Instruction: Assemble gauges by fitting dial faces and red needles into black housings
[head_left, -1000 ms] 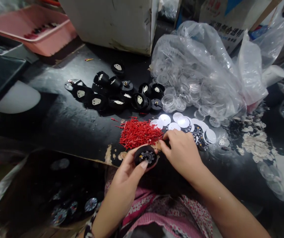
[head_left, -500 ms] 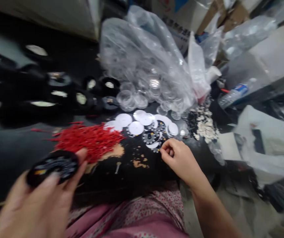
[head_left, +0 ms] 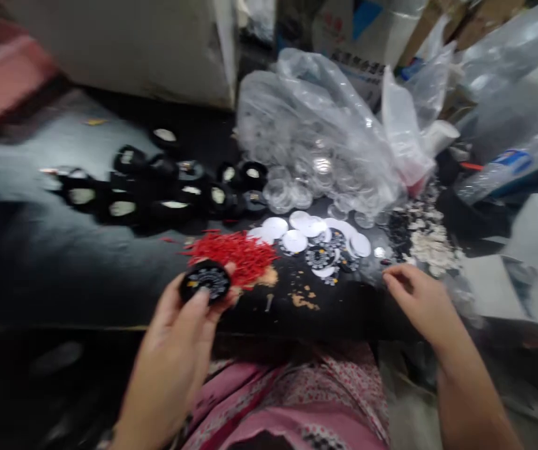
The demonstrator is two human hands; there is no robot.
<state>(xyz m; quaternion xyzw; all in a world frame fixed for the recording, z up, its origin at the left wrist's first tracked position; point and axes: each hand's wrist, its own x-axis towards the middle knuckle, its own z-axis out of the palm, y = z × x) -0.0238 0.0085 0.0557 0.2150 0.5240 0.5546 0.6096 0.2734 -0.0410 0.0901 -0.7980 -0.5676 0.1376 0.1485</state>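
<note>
My left hand (head_left: 175,337) is closed around a round black gauge (head_left: 206,281) with a printed dial face, its thumb lying on the dial. Just behind it lies a heap of thin red pointers (head_left: 231,253). To the right, my right hand (head_left: 416,297) hovers low over the bench with thumb and forefinger drawn together; whether anything is between them is hidden. Past its fingertips are piles of small black pieces (head_left: 398,234) and small white pieces (head_left: 431,244). Loose dial discs (head_left: 320,255), some white side up, lie between my hands.
Several black round housings (head_left: 123,209) stand at the back left. A clear plastic bag (head_left: 316,119) spills transparent round covers (head_left: 278,195) at the back. A plastic bottle (head_left: 494,175) lies at right. A small screw (head_left: 269,303) and tan crumbs (head_left: 304,301) lie near the front edge.
My right hand has moved right, from the dial discs toward the small black and white pieces. My left hand still holds the gauge, now closer to the red pointers. The view has swung left.
</note>
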